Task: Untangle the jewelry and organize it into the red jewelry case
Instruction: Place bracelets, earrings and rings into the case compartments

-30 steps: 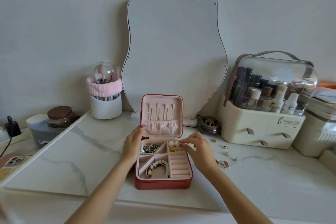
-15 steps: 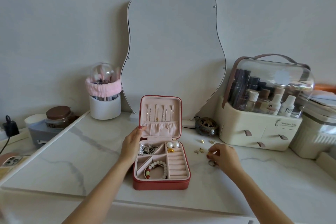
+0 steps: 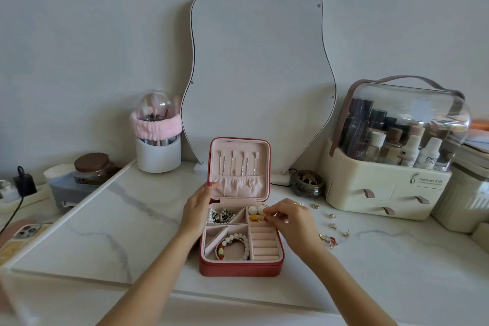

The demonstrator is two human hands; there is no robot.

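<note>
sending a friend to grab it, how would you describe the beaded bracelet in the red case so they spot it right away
Find the open red jewelry case before the wavy mirror. Its front-left compartment holds the beaded bracelet, lying in a loop. Unlike the silvery tangle of chains behind it, it has pale round beads with red and green ones.

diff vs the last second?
Right hand went out to the loose earrings on the counter, then back over the red case, now pinching a small gold piece at the top-right compartment. Left hand unchanged on the lid edge; case, bracelet unmoved.
</note>
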